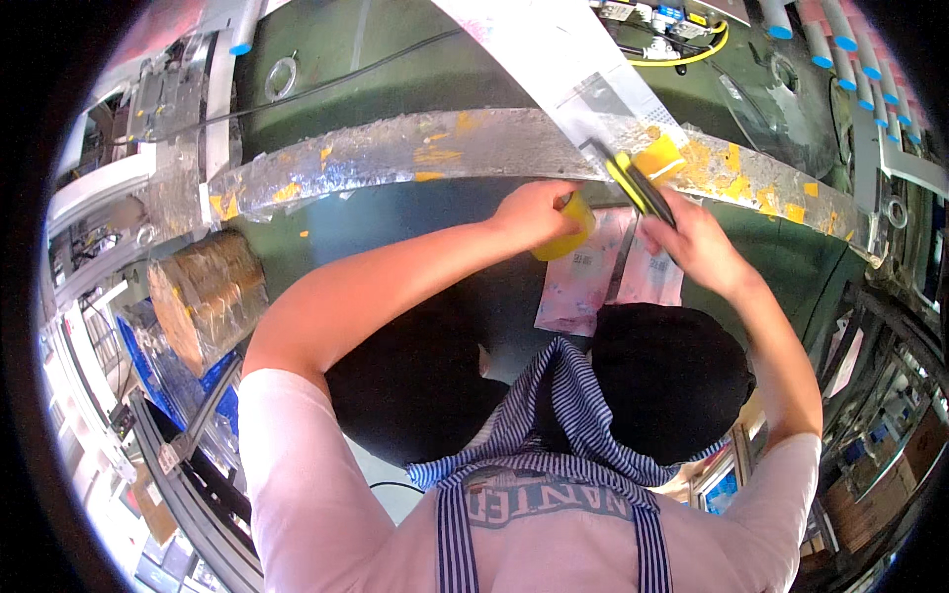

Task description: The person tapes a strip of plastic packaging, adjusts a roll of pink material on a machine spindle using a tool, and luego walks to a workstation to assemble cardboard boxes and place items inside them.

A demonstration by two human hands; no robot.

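My left hand (pixel 534 215) grips a roll of yellow tape (pixel 565 243) just in front of a long metal bar. My right hand (pixel 692 247) is wrapped around a black and yellow-green utility knife (pixel 633 180), which points up and to the left over the bar. A printed white film sheet (pixel 563 74) comes down from the far side onto the bar, close to the knife's tip. A yellow tape piece (pixel 660 158) lies at the sheet's corner, beside the knife. Below the bar, between my hands, hang pink printed film strips (pixel 583 282) with a dark gap between them.
The metal bar (pixel 376 148) runs across in front of me, dotted with yellow tape scraps. A large film-wrapped roll (pixel 208 301) sits at the left. Blue-tipped rollers (pixel 845 44) stand at the far right. Beyond the bar are cables and a yellow hose (pixel 682 61).
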